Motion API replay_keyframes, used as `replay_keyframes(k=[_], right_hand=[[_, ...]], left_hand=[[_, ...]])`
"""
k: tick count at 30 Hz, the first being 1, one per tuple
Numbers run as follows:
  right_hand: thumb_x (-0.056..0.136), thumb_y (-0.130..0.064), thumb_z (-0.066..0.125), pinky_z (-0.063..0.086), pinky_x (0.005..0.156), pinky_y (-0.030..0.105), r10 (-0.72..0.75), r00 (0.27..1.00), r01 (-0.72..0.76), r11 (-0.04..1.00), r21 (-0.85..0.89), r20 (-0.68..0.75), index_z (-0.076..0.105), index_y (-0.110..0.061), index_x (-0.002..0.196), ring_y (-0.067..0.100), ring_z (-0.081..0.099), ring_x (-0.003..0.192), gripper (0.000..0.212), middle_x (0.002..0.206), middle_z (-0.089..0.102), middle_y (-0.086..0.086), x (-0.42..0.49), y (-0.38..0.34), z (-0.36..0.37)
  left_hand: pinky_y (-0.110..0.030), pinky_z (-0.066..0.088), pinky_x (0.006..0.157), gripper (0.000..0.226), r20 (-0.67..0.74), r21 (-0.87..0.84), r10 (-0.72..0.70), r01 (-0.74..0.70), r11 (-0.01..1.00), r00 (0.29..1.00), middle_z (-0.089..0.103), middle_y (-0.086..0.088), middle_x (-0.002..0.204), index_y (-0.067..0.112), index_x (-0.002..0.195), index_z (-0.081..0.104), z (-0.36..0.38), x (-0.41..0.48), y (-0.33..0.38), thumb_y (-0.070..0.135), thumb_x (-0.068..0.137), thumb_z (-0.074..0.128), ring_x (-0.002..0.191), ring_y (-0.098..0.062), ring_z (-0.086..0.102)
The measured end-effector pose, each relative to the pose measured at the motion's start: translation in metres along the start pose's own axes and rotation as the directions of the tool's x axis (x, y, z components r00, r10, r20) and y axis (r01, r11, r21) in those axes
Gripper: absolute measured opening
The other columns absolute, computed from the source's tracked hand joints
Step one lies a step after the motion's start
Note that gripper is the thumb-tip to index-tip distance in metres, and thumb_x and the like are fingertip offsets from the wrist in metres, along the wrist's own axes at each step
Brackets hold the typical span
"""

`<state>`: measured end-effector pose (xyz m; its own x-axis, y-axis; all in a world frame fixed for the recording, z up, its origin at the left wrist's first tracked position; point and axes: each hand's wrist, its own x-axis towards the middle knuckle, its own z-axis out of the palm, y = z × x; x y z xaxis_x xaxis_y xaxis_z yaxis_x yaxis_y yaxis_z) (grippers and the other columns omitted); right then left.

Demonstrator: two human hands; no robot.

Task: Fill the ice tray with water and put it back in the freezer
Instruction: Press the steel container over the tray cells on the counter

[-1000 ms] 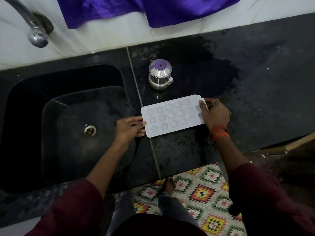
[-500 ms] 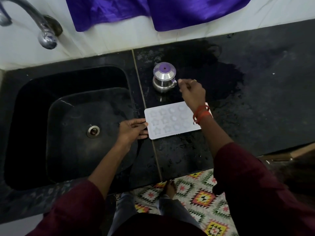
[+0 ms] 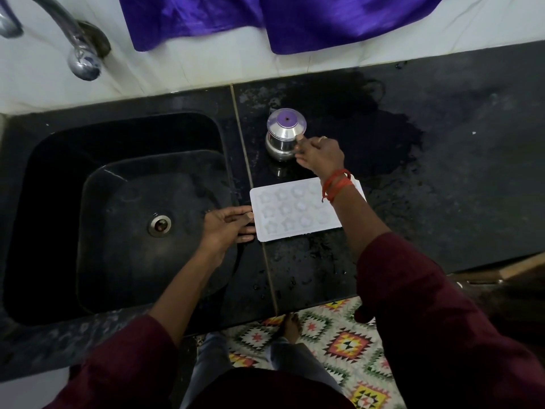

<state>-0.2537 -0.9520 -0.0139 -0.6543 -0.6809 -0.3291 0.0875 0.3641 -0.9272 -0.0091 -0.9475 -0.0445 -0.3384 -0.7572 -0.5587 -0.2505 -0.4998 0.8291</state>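
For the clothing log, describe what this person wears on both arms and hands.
Dark maroon fabric sleeves cover both upper arms, left sleeve and right sleeve; forearms are bare. The right hand has a metal ring on one finger and orange-red thread bands around its wrist. The left hand shows no jewellery.
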Motion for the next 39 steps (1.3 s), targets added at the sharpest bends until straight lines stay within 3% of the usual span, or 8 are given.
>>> replay_keyframes(k=[13,18,26,33,39], right_hand=[[0.09,-0.02,0.07,0.06,0.085,0.039,-0.035,0.999,0.035,0.999,0.018,0.0,0.072,-0.017,0.062,0.028,0.074,0.089,0.029,0.092,0.074,0.02,-0.013,-0.003,-0.018],[0.089,-0.031,0.071,0.059,0.088,0.043,-0.089,0.996,0.089,0.996,0.014,0.008,0.074,-0.02,0.058,0.027,0.075,0.087,0.033,0.085,0.075,0.015,-0.017,-0.016,-0.038],[0.085,-0.041,0.074,0.061,0.084,0.044,-0.166,0.982,0.164,0.986,-0.037,-0.093,0.075,-0.023,0.056,0.025,0.076,0.077,0.034,0.071,0.075,0.006,-0.03,-0.029,-0.077],[0.086,-0.042,0.075,0.06,0.084,0.044,-0.184,0.977,0.171,0.978,-0.117,-0.11,0.072,0.006,0.076,0.03,0.075,0.076,0.048,0.079,0.074,0.019,-0.057,-0.025,-0.124],[0.086,-0.044,0.073,0.061,0.083,0.043,-0.183,0.98,0.16,0.954,-0.252,-0.072,0.074,0.003,0.082,0.023,0.076,0.076,0.047,0.08,0.076,0.013,-0.085,-0.03,-0.161]], left_hand=[[-0.025,0.062,0.059,0.009,0.02,-0.004,-0.001,0.001,1.0,1.0,0.081,-0.003,0.082,0.014,0.1,0.076,-0.002,-0.001,-0.001,0.006,0.095,0.072,0.074,-0.017,0.079],[-0.026,0.063,0.059,0.01,0.024,0.005,-0.001,0.001,1.0,1.0,0.082,-0.005,0.085,0.013,0.102,0.076,-0.004,-0.002,-0.002,0.007,0.095,0.073,0.076,-0.019,0.08],[-0.025,0.062,0.058,0.009,0.024,0.008,-0.011,0.011,1.0,1.0,0.081,-0.003,0.08,0.013,0.098,0.076,-0.002,-0.005,-0.003,0.006,0.095,0.071,0.071,-0.016,0.079],[-0.025,0.062,0.058,0.01,0.038,0.017,-0.016,0.016,1.0,0.999,0.081,-0.003,0.082,0.011,0.103,0.075,-0.001,-0.005,-0.004,0.005,0.096,0.071,0.071,-0.015,0.079],[-0.024,0.061,0.056,0.01,0.037,0.023,-0.012,0.011,1.0,0.999,0.08,-0.002,0.078,0.011,0.1,0.075,0.0,-0.005,-0.004,0.004,0.096,0.07,0.068,-0.014,0.078]])
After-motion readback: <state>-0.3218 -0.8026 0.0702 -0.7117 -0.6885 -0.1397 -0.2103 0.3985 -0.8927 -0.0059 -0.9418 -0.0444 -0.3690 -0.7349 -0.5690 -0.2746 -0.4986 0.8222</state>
